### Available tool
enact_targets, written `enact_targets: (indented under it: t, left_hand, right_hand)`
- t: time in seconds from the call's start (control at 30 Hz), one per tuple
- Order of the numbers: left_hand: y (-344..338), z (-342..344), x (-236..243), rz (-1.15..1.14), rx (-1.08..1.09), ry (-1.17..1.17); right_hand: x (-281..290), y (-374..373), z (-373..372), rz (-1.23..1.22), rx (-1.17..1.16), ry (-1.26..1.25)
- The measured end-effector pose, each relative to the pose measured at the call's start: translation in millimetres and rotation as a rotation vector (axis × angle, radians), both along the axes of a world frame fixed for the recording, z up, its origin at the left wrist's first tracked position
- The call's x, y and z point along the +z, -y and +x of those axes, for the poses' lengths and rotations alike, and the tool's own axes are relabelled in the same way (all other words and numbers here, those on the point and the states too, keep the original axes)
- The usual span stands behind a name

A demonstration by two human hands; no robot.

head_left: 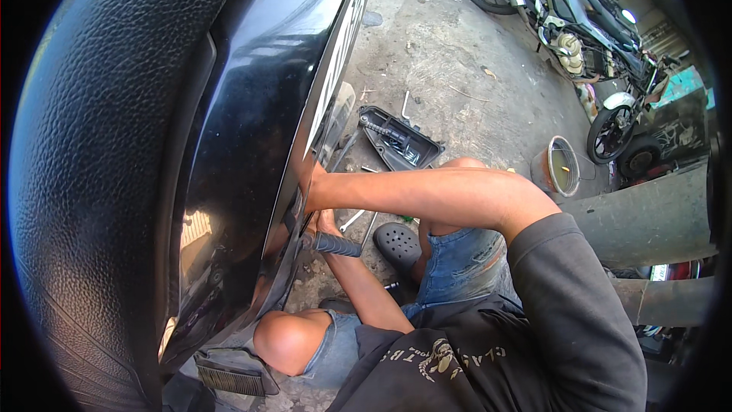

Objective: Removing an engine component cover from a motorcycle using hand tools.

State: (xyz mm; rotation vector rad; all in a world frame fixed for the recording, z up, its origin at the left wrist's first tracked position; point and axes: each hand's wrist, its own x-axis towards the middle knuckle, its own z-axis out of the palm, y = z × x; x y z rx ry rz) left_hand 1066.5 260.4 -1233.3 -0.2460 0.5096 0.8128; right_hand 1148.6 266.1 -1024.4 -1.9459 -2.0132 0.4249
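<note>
A black motorcycle with a glossy side panel (252, 99) and a textured seat (99, 145) fills the left side. My right hand (314, 181) reaches in at the lower edge of its bodywork, and the fingers are hidden behind the panel. Just below, my left hand (326, 221) is up against the underside of the bike, close behind a ribbed rubber footpeg (338, 245). Its fingers are out of sight too, so what either hand holds does not show. A spanner (351, 220) lies on the ground beside the left wrist.
A black plastic tray (427, 154) with small metal parts sits on the concrete, another spanner (406, 107) beyond it. A bucket (545, 172) stands to the right, near a second motorcycle (568, 15). A pleated filter-like part (232, 372) lies by my left knee.
</note>
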Motion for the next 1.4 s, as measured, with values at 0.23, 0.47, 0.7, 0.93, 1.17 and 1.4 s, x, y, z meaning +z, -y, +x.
enact_targets:
  t: [0.23,0.47,0.7,0.93,1.17,1.4]
  left_hand:
    - [-1,0,3,-0.012,-0.047,0.125]
    - [-6,-8,6,-0.039,-0.055,0.201]
    - [-7,10,53,-0.26,0.007,-0.076]
    - [-16,-2,8,-0.411,0.122,0.164]
    - [-19,10,35,-0.373,-0.03,0.258]
    - [-9,-17,62,-0.263,-0.094,0.295]
  right_hand:
    - [2,2,14,0.001,0.027,0.019]
    - [-4,3,8,-0.014,0.09,-0.012]
    - [-9,-11,23,-0.018,0.105,-0.052]
    - [-9,-10,9,-0.017,0.154,-0.086]
    - [-4,-4,27,-0.013,0.217,-0.135]
    - [81,67,52,-0.229,-0.042,-0.398]
